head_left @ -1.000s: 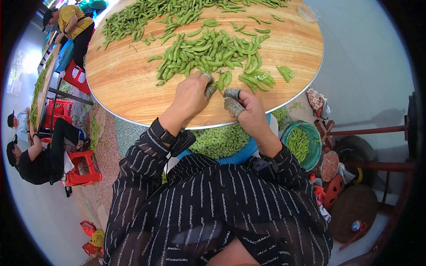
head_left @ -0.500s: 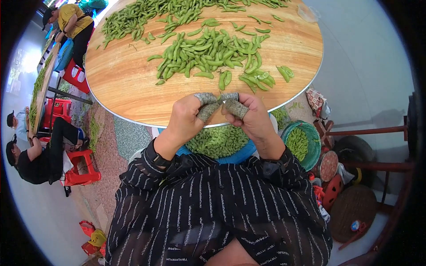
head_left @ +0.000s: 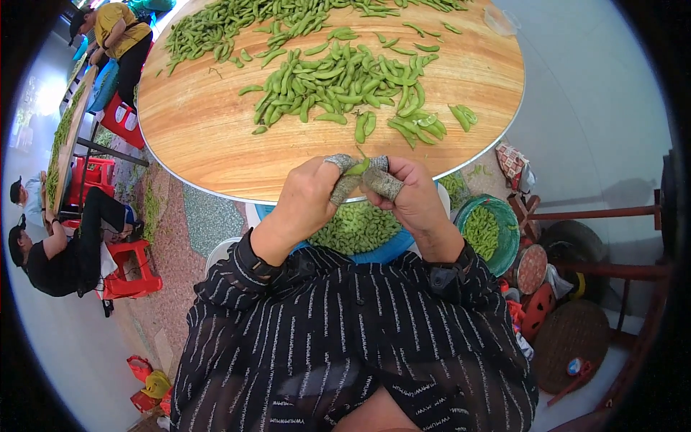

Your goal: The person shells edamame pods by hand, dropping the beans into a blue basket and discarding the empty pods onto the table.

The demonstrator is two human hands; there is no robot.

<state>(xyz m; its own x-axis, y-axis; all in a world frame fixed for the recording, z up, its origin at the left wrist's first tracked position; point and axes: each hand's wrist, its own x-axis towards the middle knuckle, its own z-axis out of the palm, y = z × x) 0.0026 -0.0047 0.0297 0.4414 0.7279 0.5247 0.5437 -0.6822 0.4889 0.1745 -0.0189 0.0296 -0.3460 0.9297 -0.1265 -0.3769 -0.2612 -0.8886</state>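
**Both hands pinched on one pod at near table edge**

Left hand point(head_left: 306, 201) and right hand point(head_left: 410, 194) closed together, grey fingertip covers point(head_left: 380, 181) on thumbs and forefingers, gripping a single green pod point(head_left: 358, 167) between them. Pod held just over near rim of round wooden table point(head_left: 209, 137), above blue basin point(head_left: 374, 253) holding a heap of shelled green beans point(head_left: 356, 227).

Packaging, labels, signs:
- Clear plastic bag point(head_left: 502, 20), crumpled, far right on tabletop.
- Patterned red-and-white pouch point(head_left: 512, 162), right of table on the floor, partly hidden; print too small to make out.
- Teal round tub point(head_left: 488, 232) with green pods, right of basin.
- Red round tin with pale lid point(head_left: 531, 268), near right, beside the tub.
- Red and yellow bags point(head_left: 147, 378), near left on floor.
- Red plastic stools point(head_left: 129, 268) at left.

Rest: pile of pods point(head_left: 338, 83) mid-table, second band of pods along far edge. Other people seated at left by a second table point(head_left: 65, 140), one in yellow top far left.

Versus half a second earlier: hands at almost same spot, now raised slightly toward table rim; pod tip now visible poking up between fingertips, previously covered. A second earlier: left hand reaching onto tabletop by the pile, hands apart; now drawn back and joined. Pile, basin, tub unchanged.
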